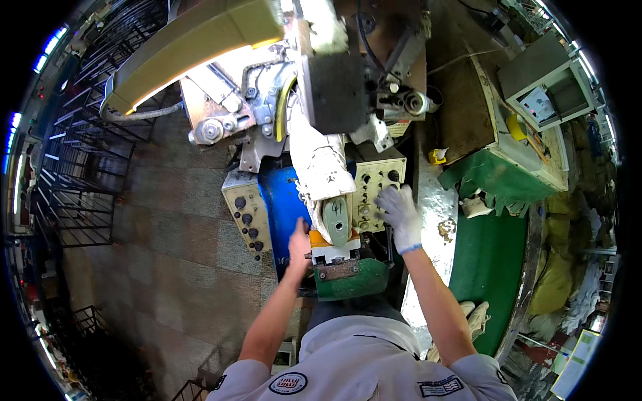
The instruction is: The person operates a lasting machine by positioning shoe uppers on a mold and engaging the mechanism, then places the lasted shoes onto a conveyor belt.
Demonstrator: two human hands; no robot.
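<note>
A white shoe upper (326, 170) sits on a green shoe last (336, 219) in the middle of a machine, its toe end under the machine head. The heel end of the last is near me, above an orange pad (321, 238) on a metal support. My bare left hand (298, 246) is beside that support, left of the last, fingers stretched forward and partly hidden; it shows no grip on anything. My right hand (401, 217), in a whitish glove, hovers at the right control panel (378, 180) with its fingers apart, near the knobs.
A blue panel (284, 200) and a left control box (246, 214) flank the shoe. Nearest me is a green machine cover (354, 279). At right runs a green conveyor belt (485, 267) with shoes (476, 317) on it, beside a workbench (461, 120). Metal racks (87, 154) stand left.
</note>
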